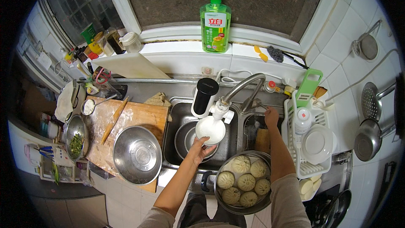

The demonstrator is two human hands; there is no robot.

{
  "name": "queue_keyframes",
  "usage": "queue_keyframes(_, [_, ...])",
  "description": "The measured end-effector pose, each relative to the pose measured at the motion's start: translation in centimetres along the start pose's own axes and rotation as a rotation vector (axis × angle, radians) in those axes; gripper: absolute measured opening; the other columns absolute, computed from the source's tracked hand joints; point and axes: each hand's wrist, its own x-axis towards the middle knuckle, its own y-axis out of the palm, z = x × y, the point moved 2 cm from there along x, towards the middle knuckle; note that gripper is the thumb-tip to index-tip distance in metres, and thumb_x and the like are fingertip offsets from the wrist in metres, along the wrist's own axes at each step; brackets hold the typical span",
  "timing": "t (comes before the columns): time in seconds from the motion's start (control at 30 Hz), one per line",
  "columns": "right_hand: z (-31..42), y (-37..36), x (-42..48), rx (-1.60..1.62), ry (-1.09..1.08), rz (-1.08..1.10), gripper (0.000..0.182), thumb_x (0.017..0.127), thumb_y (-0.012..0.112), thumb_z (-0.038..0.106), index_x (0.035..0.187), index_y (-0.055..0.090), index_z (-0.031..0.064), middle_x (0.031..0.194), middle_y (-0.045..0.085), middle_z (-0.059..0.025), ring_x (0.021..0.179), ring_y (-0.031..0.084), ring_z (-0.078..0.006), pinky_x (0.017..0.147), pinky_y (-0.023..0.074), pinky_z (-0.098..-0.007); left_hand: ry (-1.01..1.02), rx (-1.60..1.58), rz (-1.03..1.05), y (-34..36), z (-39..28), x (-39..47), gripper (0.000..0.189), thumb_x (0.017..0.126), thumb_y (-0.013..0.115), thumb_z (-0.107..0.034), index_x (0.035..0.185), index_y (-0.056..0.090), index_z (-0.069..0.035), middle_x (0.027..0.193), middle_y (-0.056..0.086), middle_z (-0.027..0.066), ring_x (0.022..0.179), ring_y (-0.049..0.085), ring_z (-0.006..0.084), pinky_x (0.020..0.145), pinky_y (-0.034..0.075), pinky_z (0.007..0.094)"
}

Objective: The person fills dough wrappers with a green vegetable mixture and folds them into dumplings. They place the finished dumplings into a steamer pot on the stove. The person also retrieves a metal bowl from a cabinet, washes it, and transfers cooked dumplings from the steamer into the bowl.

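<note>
My left hand grips the near rim of a white bowl, which is under the white filter outlet of the curved metal faucet. Whitish liquid or foam seems to be in the bowl. Below it, a metal bowl sits in the steel sink. My right hand is closed on the faucet lever. Near my body, a steamer pan holds several pleated buns at the sink's front edge.
Left of the sink, a metal colander and a rolling pin lie on a floured wooden board. A white dish rack with plates stands right. Green dish soap stands on the sill.
</note>
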Motion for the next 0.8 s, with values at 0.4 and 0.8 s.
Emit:
queue_keyframes(0.4, [0.1,0.8,-0.3,-0.013,-0.025,-0.066,0.028,0.087,0.047,0.012,0.106,0.059,-0.0036,0.087,0.061,-0.0183,0.074,0.059,-0.0295,0.066,0.0484,-0.0397,0.003,-0.019,0.004,-0.6,0.0,-0.7,0.055,0.077,0.061,-0.006,0.122,0.032,-0.009,0.12,0.038,0.0121,0.11,0.045,0.026,0.079,0.054,0.0385])
queue_keyframes(0.8, [12.9,-5.6,-9.9,-0.035,-0.191,0.0,0.042,0.086,0.052,0.023,0.116,0.046,-0.0061,0.116,0.048,-0.023,0.109,0.043,-0.0359,0.093,0.0339,-0.0419,0.039,-0.085,0.003,-7.1,1.0,-7.9,0.048,0.084,0.051,-0.007,0.123,0.027,0.007,0.118,0.042,0.0224,0.105,0.052,0.0312,0.083,0.053,0.0399])
